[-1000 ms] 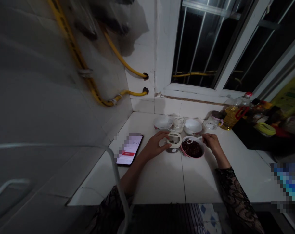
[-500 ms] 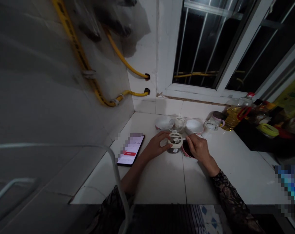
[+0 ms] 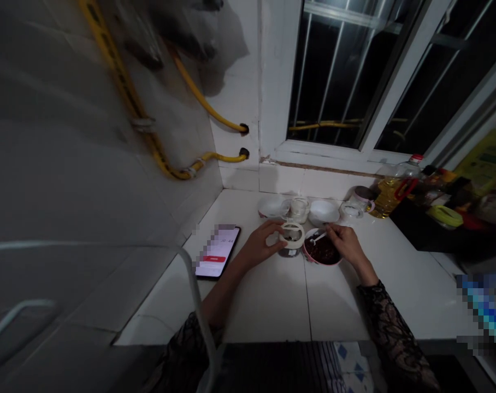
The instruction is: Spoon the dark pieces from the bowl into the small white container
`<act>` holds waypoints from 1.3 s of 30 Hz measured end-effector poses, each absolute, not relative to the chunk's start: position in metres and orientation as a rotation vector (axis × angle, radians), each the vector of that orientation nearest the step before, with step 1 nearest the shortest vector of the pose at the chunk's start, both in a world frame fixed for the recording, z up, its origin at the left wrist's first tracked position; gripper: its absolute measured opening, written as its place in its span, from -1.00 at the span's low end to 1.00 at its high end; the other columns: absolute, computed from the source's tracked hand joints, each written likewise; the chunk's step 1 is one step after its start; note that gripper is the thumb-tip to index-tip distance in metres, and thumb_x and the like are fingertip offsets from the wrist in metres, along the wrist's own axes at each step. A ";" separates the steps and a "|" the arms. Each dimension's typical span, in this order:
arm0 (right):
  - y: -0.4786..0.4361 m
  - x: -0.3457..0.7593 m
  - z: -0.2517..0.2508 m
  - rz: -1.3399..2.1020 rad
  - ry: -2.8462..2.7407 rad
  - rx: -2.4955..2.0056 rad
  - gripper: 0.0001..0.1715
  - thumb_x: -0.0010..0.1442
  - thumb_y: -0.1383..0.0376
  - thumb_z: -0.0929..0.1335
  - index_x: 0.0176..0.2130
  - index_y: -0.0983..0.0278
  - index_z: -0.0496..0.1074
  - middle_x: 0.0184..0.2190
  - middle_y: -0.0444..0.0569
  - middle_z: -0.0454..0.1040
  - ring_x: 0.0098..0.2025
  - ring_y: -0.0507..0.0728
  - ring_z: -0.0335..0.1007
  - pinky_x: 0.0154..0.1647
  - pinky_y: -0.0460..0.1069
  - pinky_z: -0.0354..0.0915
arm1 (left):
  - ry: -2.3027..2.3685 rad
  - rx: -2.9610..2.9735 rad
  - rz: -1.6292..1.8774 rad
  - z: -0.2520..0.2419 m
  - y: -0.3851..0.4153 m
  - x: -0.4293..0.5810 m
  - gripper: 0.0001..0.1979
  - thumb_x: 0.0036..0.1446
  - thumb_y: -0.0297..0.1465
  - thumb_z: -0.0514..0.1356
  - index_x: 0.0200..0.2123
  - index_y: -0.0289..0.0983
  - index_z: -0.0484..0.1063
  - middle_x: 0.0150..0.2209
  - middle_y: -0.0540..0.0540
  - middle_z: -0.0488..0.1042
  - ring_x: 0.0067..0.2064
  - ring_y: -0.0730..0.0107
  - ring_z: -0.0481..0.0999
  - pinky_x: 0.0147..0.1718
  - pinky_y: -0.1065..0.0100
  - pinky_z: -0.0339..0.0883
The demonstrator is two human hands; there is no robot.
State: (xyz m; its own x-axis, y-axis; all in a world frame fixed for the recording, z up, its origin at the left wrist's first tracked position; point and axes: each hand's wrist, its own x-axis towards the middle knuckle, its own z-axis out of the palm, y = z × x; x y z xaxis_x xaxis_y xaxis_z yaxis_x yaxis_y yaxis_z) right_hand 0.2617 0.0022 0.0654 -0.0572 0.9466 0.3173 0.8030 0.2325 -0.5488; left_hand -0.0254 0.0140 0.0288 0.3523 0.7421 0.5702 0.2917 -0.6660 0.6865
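Note:
My left hand [image 3: 261, 244] grips the rim of a small glass jar [image 3: 291, 250] with a white collar, its hinged lid raised at the back. Between the fingertips of my right hand [image 3: 346, 243] is a small white spoon [image 3: 318, 237]. The spoon's bowl hangs over a bowl of dark red-brown sauce [image 3: 322, 254], which stands just right of the jar. Whether the spoon touches the sauce, I cannot tell. Behind them are a white bowl [image 3: 324, 212], another glass jar [image 3: 300, 209] and a second white bowl [image 3: 272, 208].
A lit phone [image 3: 218, 252] lies left of my left forearm. To the right stand a lidded jar [image 3: 352, 212], a pink-handled cup [image 3: 362, 197], an oil bottle [image 3: 386, 195] and a black box [image 3: 420, 226] of condiments. Yellow pipe [image 3: 190, 172] runs along the wall.
My right hand has carried the spoon rightward from the jar's opening to above the sauce bowl. My left hand stays on the jar. The view has shifted slightly.

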 end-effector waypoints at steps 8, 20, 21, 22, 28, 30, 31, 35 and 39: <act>0.010 0.275 0.065 0.615 -1.647 -1.584 -0.43 0.05 -0.16 0.25 -0.68 0.19 0.23 -0.75 -0.19 0.12 -0.61 0.02 0.01 -0.54 -0.04 -0.01 | 0.894 2.143 1.272 0.029 0.014 -0.025 -0.83 0.16 -0.26 0.29 -0.25 -0.22 0.45 0.06 -0.22 0.51 0.11 0.15 0.52 0.12 0.10 0.38; 0.014 0.279 0.068 0.857 -1.405 -1.558 -0.49 -0.13 -0.11 0.37 -0.73 0.22 0.28 -0.79 -0.21 0.14 -0.68 -0.05 -0.06 -0.63 -0.07 -0.12 | 0.895 2.128 1.267 0.028 0.014 -0.026 -0.83 0.14 -0.27 0.31 -0.25 -0.21 0.46 0.08 -0.22 0.51 0.11 0.13 0.52 0.11 0.07 0.39; 0.015 0.280 0.068 0.869 -1.380 -1.561 -0.49 -0.14 -0.10 0.38 -0.73 0.22 0.28 -0.79 -0.21 0.15 -0.69 -0.05 -0.06 -0.63 -0.07 -0.12 | 0.896 2.129 1.266 0.028 0.014 -0.026 -0.83 0.14 -0.28 0.31 -0.25 -0.21 0.46 0.07 -0.21 0.51 0.11 0.14 0.52 0.11 0.07 0.39; 0.015 0.281 0.067 0.881 -1.363 -1.564 -0.49 -0.14 -0.10 0.39 -0.73 0.22 0.28 -0.80 -0.20 0.15 -0.69 -0.05 -0.06 -0.64 -0.07 -0.12 | 0.898 2.131 1.264 0.028 0.014 -0.026 -0.83 0.14 -0.28 0.31 -0.24 -0.21 0.47 0.07 -0.21 0.51 0.10 0.14 0.52 0.11 0.07 0.40; 0.017 0.283 0.064 0.906 -1.337 -1.576 -0.53 -0.11 -0.05 0.37 -0.72 0.22 0.27 -0.82 -0.21 0.14 -0.71 -0.05 -0.08 -0.68 -0.08 -0.15 | 0.903 2.129 1.262 0.028 0.014 -0.025 -0.82 0.14 -0.29 0.31 -0.24 -0.23 0.46 0.08 -0.24 0.51 0.12 0.12 0.51 0.12 0.07 0.38; 0.018 0.283 0.063 0.879 -1.345 -1.575 -0.53 -0.08 -0.05 0.37 -0.72 0.22 0.26 -0.82 -0.21 0.13 -0.72 -0.05 -0.07 -0.69 -0.08 -0.14 | 0.904 2.129 1.259 0.029 0.014 -0.025 -0.83 0.14 -0.29 0.31 -0.24 -0.23 0.45 0.08 -0.24 0.50 0.11 0.12 0.52 0.11 0.07 0.38; 0.018 0.283 0.062 0.863 -1.351 -1.573 -0.52 -0.07 -0.05 0.37 -0.72 0.21 0.26 -0.82 -0.21 0.13 -0.72 -0.05 -0.07 -0.69 -0.07 -0.14 | 0.905 2.131 1.256 0.029 0.014 -0.025 -0.83 0.14 -0.30 0.31 -0.24 -0.23 0.45 0.08 -0.23 0.51 0.11 0.13 0.52 0.11 0.07 0.38; 0.018 0.282 0.061 0.807 -1.378 -1.569 -0.50 -0.09 -0.08 0.36 -0.73 0.21 0.25 -0.81 -0.21 0.12 -0.70 -0.05 -0.07 -0.68 -0.06 -0.14 | 0.909 2.135 1.249 0.031 0.013 -0.025 -0.84 0.14 -0.30 0.31 -0.24 -0.22 0.45 0.07 -0.22 0.51 0.11 0.13 0.52 0.12 0.07 0.38; 0.018 0.281 0.061 0.782 -1.362 -1.591 -0.51 -0.15 -0.09 0.34 -0.74 0.21 0.25 -0.80 -0.20 0.12 -0.69 -0.04 -0.05 -0.67 -0.07 -0.12 | 0.913 2.132 1.254 0.031 0.013 -0.025 -0.85 0.13 -0.30 0.31 -0.25 -0.21 0.46 0.07 -0.21 0.51 0.11 0.13 0.52 0.12 0.06 0.38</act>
